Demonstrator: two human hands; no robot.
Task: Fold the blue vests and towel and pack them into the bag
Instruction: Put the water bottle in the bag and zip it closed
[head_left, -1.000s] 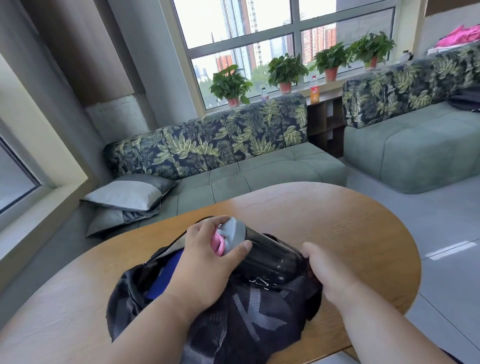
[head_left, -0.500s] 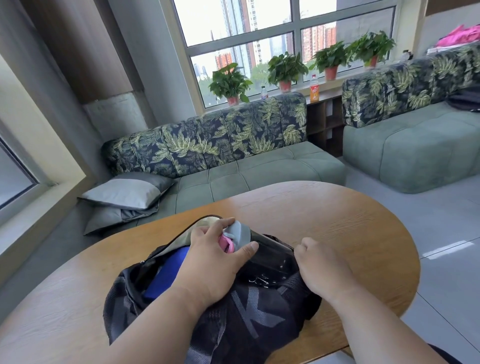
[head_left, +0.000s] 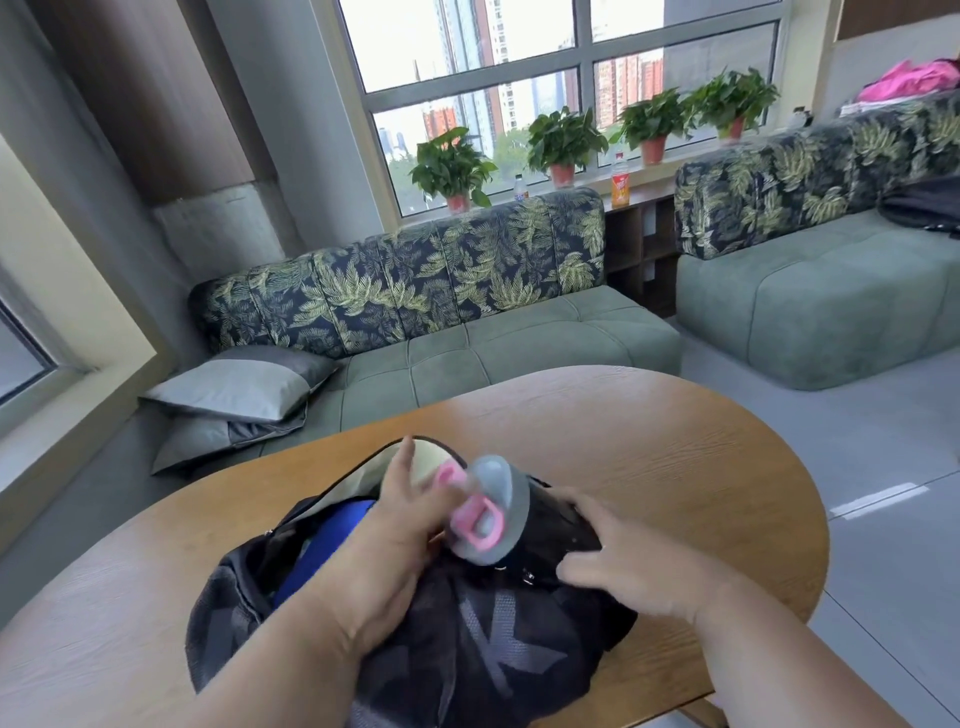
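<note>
Left hand (head_left: 400, 525) reached into the open black bag (head_left: 467, 649) on the table (head_left: 675, 447), fingers loosely spread against the bottle (head_left: 498, 512). Right hand (head_left: 628, 558) lay spread on the bag beside it. Blue fabric (head_left: 332, 540) sat inside.

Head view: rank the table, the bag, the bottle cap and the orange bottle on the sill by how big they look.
1. Table
2. Bag
3. Bottle cap
4. Orange bottle, though it stands far from the camera, so it only looks smallest.

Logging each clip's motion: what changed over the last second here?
The left hand let go of the bottle cap and now lies open beside it. The right hand slid left onto the bottle's body. The bottle's cap end rose. Bag and table unchanged.
</note>
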